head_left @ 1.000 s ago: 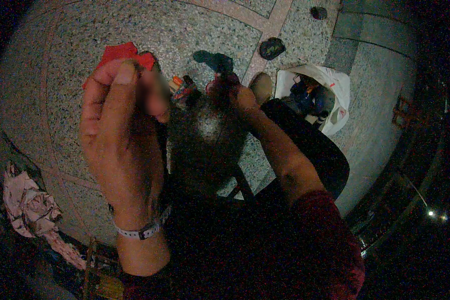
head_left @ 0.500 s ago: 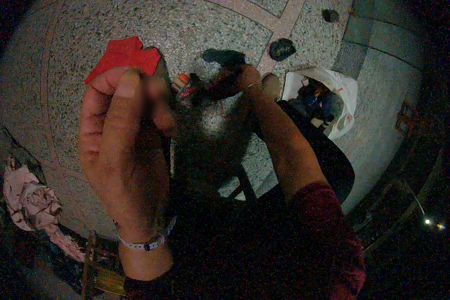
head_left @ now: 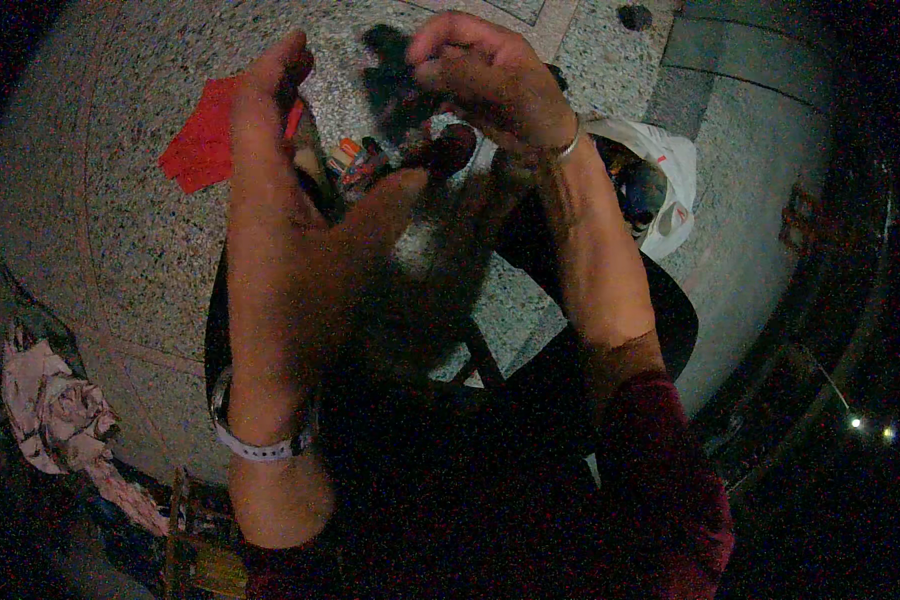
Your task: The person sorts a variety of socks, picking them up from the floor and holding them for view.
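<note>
My left hand (head_left: 295, 190) is raised, its fingers stretched upward and its thumb spread to the right. Behind it appears a red piece of cloth or paper (head_left: 200, 140), apart from the thumb; the fingers hide part of it. My right hand (head_left: 500, 85) hovers to the right, fingers loosely bent and pointing left, with no object visible in it. Left of those fingers is a blurred dark patch (head_left: 385, 75); whether shadow or cloth, I cannot tell. Between and below the hands are slim items with orange ends (head_left: 347, 155) and a dark round thing (head_left: 455, 150), both partly covered.
A white plastic bag (head_left: 678, 165) with dark items inside stands at the right on the speckled floor (head_left: 150, 240). A dark lump (head_left: 635, 16) lies at the far right. Crumpled pinkish cloth (head_left: 55, 405) is at the left. My dark-clad legs fill the lower middle.
My left hand has gone from pinching the red piece to spread fingers, and the piece has shifted left and down. My right hand has risen and turned. The dark patch has moved left.
</note>
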A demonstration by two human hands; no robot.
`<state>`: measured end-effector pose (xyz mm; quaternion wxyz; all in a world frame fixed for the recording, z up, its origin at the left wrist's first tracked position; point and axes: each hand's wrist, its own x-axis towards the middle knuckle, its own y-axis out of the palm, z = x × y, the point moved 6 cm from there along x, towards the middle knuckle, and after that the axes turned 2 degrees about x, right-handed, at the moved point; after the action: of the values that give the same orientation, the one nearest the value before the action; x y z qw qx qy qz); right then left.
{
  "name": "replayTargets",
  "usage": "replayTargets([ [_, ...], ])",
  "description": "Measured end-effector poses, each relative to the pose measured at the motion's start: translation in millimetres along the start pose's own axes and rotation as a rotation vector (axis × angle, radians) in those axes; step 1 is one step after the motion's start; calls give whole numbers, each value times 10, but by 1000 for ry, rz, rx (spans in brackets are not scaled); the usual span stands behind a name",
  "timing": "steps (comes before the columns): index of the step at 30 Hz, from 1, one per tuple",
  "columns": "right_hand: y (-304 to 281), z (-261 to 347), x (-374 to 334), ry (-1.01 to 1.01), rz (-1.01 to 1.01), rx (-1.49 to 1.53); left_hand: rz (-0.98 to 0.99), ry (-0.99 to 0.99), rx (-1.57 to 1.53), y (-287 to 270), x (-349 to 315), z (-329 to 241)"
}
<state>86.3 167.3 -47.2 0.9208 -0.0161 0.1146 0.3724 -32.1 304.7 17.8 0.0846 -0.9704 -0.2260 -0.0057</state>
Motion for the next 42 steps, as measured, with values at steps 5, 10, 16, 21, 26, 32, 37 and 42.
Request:
replayTargets([
  [5,417,409,-64,-81,317,427,91,-57,-118,-72,-33,-85],
  [10,-420,-1404,80,116,75,-1037,-40,-165,-113,-314,-107,-202],
  [16,-1183,-3418,-507,319,-87,-867,-218,-403,-221,-296,-61,-109],
  [21,-1155,-3612,-561,465,-64,-1156,-188,-454,-429,-425,0,170],
  [26,-1093,-3311,-588,697,17,-1347,-160,-540,-462,-378,41,159],
  [32,-1212,-3161,-691,816,20,-1328,-123,-588,-457,-294,180,-22],
  [37,-1012,-2428,-600,918,-8,-1305,-164,-485,-491,-220,159,-40],
  [42,-959,-2731,-594,883,3,-1309,-119,-487,-507,-203,261,-236],
])
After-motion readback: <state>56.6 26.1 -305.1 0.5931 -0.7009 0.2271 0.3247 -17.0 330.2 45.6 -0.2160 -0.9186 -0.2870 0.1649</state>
